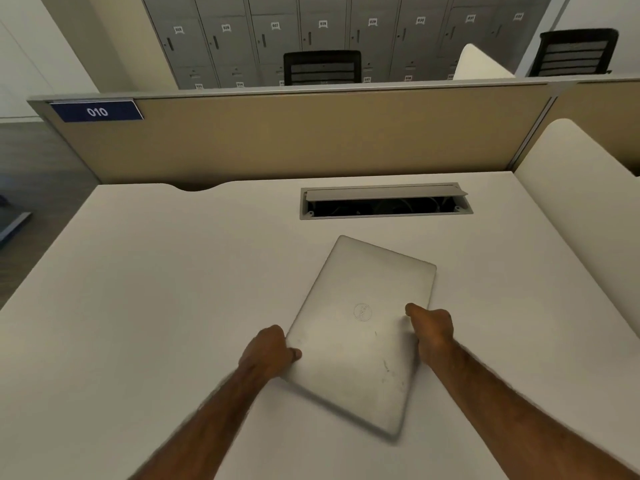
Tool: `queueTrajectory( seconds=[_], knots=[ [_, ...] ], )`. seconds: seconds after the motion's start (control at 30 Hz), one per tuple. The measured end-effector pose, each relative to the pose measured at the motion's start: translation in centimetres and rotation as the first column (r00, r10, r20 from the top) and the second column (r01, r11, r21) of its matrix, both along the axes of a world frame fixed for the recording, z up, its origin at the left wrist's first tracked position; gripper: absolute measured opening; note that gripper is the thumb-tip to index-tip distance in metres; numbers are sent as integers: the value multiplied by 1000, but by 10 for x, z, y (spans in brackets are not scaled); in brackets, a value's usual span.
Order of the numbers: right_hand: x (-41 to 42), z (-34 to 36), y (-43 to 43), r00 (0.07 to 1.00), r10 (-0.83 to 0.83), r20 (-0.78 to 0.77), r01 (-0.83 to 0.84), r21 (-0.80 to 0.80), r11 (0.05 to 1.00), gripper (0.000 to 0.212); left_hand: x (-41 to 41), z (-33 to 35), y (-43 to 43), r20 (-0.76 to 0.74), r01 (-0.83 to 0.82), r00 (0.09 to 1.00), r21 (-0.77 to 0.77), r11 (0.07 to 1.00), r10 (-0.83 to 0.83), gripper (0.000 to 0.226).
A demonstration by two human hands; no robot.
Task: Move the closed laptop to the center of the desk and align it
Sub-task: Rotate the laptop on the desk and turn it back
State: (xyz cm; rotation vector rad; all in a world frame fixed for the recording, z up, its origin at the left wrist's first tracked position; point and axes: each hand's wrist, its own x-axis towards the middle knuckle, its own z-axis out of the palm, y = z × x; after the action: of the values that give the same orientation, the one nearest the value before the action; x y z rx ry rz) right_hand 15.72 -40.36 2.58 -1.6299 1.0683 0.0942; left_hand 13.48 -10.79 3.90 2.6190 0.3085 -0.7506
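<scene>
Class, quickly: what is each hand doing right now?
Left hand: grip closed on the laptop, left edge.
Right hand: grip closed on its right edge.

An office: numbered desk partition (277,133), lockers (322,32), mesh chairs (322,68).

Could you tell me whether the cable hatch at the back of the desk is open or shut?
Open. The cable hatch has its grey flap raised, exposing a dark recess with cables inside, beyond the laptop.
</scene>
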Motion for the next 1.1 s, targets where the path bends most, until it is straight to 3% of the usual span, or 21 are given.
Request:
queueTrajectory(
  seconds=[0.27, 0.57, 0.7, 0.8, 0.87, 0.97, 1.03, 1.1],
  knots=[
    [39, 0, -10, 981, 177, -82, -185, -117, 976, 29, -40, -5, -26, -69, -100, 993, -63, 993, 95, 57],
    [76, 13, 11, 908, 380, -177, -414, -232, 880, 20, -57, -7, -45, -248, -282, 945, -278, 918, 215, 35],
    [84, 11, 6, 890, 421, -175, -454, -265, 850, 21, -51, 3, -51, -322, -290, 928, -308, 906, 187, 31],
    [74, 13, 2, 890, 442, -108, -455, -217, 864, 23, -25, 19, -38, -394, -188, 916, -274, 943, 69, 44],
    [56, 17, -2, 922, 384, -49, -384, -245, 890, 13, 9, 31, -34, -297, -45, 955, -186, 982, -13, 44],
    [6, 31, -1, 981, 195, 17, -175, -362, 915, 37, 70, 50, -33, 39, 112, 992, 119, 987, -117, 43],
    [-34, 40, -1, 993, 66, 101, -23, -374, 927, 38, 104, 54, -31, 184, 120, 971, 180, 976, -153, 45],
    [-73, 46, -1, 988, -62, 142, 104, -310, 945, 37, 130, 50, -26, 217, 157, 956, 190, 969, -197, 46]
  ],
)
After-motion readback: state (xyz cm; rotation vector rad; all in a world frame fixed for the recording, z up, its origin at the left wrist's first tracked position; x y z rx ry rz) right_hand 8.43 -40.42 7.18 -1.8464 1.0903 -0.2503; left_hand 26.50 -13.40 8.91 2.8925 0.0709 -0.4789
